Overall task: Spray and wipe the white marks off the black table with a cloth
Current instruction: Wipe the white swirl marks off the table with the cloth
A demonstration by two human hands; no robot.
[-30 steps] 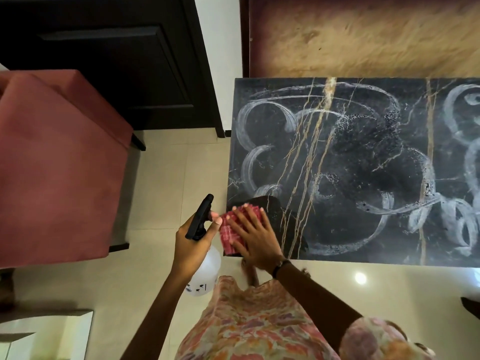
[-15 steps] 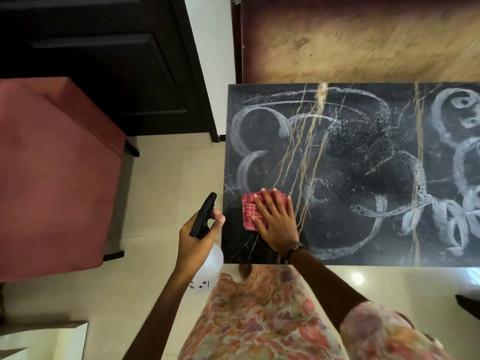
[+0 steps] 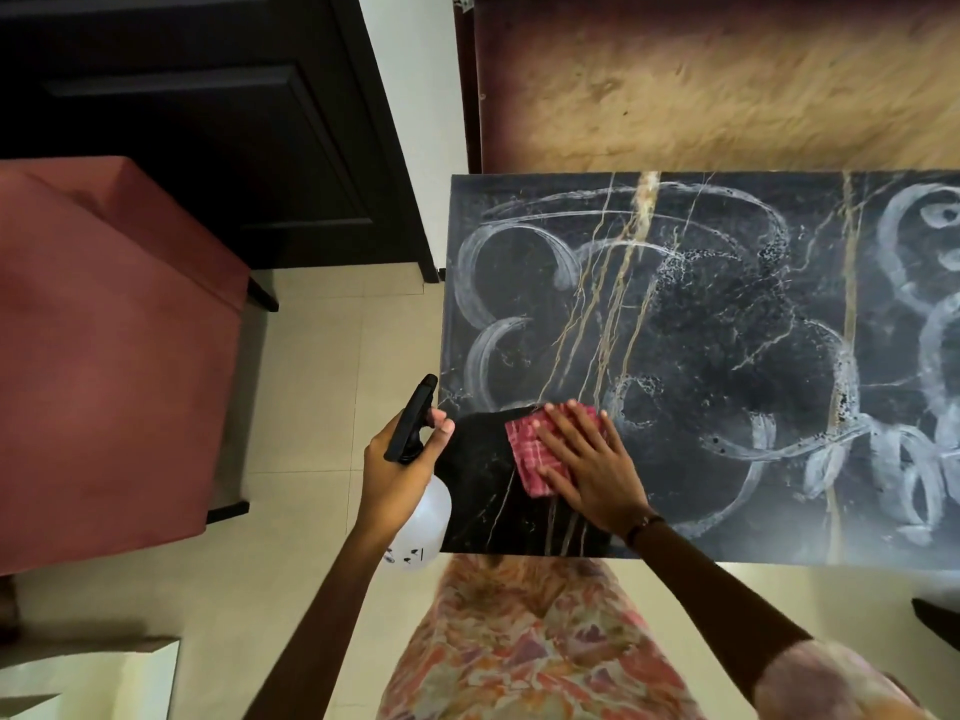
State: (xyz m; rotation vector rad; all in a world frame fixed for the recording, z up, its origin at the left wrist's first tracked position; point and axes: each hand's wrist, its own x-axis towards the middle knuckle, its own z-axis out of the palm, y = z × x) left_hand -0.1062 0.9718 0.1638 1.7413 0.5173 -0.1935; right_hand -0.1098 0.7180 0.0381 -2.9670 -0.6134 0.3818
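Since the earlier frame, right hand (image 3: 589, 470) slides red cloth (image 3: 535, 454) rightward with flat fingers; white marks (image 3: 831, 444) lie further right on black table (image 3: 727, 314); left hand (image 3: 400, 459) grips spray bottle (image 3: 418, 517)

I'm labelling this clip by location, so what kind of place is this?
Most likely a room in a home, perhaps a living room: a black marble table stands on a tiled floor, with a red upholstered chair beside it and a dark wooden door behind.
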